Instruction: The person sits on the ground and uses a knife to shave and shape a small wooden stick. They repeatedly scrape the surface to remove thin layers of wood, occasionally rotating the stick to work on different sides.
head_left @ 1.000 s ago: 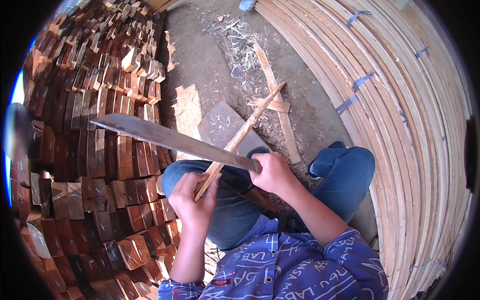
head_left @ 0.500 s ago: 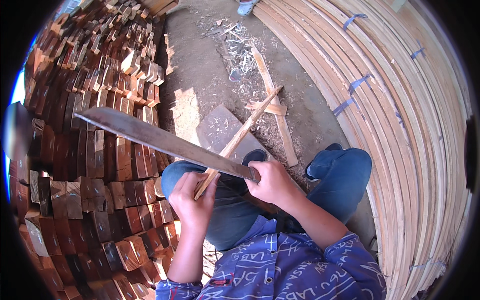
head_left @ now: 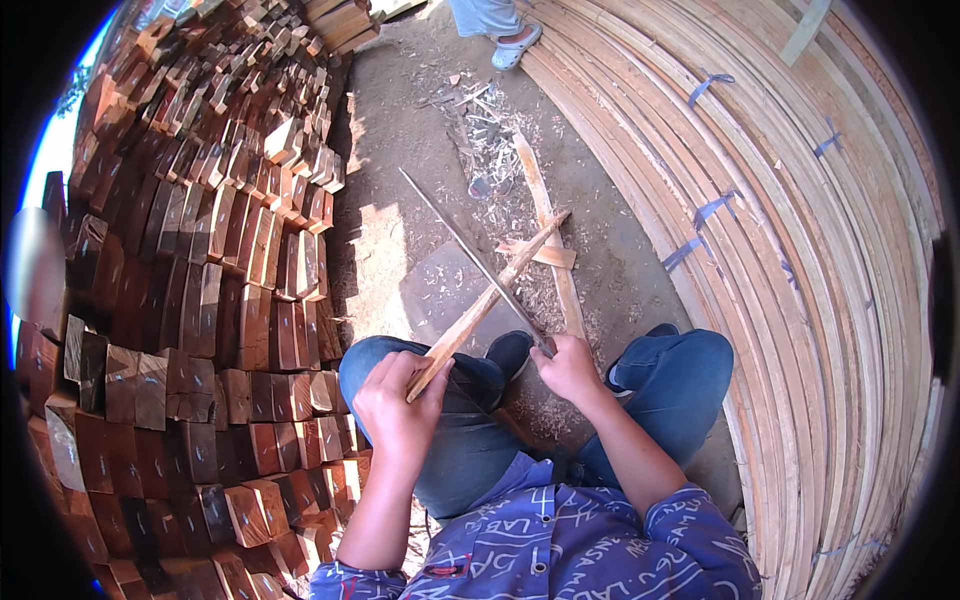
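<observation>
My left hand (head_left: 398, 398) grips the near end of a long, roughly hewn wooden stick (head_left: 468, 318), which slants away from me to the right. The stick's far tip lies over a short flat piece of wood (head_left: 540, 254) on the ground. A machete (head_left: 462, 243) is held by its handle in my right hand (head_left: 572, 372). Its blade is seen nearly edge-on, pointing forward and left, and crosses the stick around its middle. Whether the edge touches the wood I cannot tell. Below them a flat grey slab (head_left: 432, 296) carries scattered chips.
Stacked brown timber blocks (head_left: 180, 390) rise on my left. Long pale planks (head_left: 740, 220), tied with blue strips, curve along my right. A long wood strip (head_left: 537, 180) and shavings (head_left: 490, 125) lie ahead. Another person's foot in a light clog (head_left: 514, 50) stands at the far end.
The machete has swung from pointing left, broadside on, to pointing forward, lower along the stick. My right hand moved right and slightly down. More of the other person's leg shows.
</observation>
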The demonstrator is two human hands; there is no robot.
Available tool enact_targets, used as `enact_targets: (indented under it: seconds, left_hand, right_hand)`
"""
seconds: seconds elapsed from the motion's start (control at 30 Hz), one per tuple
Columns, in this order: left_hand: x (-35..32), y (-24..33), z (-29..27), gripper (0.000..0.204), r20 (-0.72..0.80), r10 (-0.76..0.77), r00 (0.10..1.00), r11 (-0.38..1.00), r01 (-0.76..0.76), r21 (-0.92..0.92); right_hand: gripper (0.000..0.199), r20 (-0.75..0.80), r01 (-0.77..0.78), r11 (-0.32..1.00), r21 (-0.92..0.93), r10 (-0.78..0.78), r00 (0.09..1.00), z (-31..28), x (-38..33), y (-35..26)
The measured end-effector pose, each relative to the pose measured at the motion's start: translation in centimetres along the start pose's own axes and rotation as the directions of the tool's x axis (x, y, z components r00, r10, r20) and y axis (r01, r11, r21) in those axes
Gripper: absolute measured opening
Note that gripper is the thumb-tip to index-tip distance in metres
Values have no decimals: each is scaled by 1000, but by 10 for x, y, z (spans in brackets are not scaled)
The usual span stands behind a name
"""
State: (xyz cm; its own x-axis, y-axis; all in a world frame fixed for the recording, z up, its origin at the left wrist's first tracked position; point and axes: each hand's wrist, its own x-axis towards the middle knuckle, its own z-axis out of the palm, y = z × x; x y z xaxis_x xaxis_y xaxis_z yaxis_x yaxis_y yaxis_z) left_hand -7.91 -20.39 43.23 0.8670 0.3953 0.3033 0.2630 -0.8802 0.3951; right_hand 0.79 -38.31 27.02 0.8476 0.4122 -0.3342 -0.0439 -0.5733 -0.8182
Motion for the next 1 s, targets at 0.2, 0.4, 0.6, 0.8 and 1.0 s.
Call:
enact_targets:
  seconds: [0.2,0.4,0.6,0.8,1.0]
  left_hand:
    - [2,0,-4,21,-5,-1,1000,1000,1,-3]
    - [4,-9,-5,20,16,0,1000,1000,0,-17]
    - [6,-17,-15,22,-23,0,1000,1000,-1,-23]
    - [16,-30,-11,21,-5,70,998,997,-70,-43]
    - [27,-24,-10,25,-23,100,995,994,-101,-42]
  right_hand:
    - [23,-50,337,940,49,-334,941,-1,7,-49]
    - [25,-154,-227,957,-181,200,968,29,65,89]
    - [18,57,-704,451,549,820,569,31,56,195]
    - [33,300,-521,190,832,637,710,-17,63,207]
    - [28,207,-627,428,651,694,690,10,43,194]
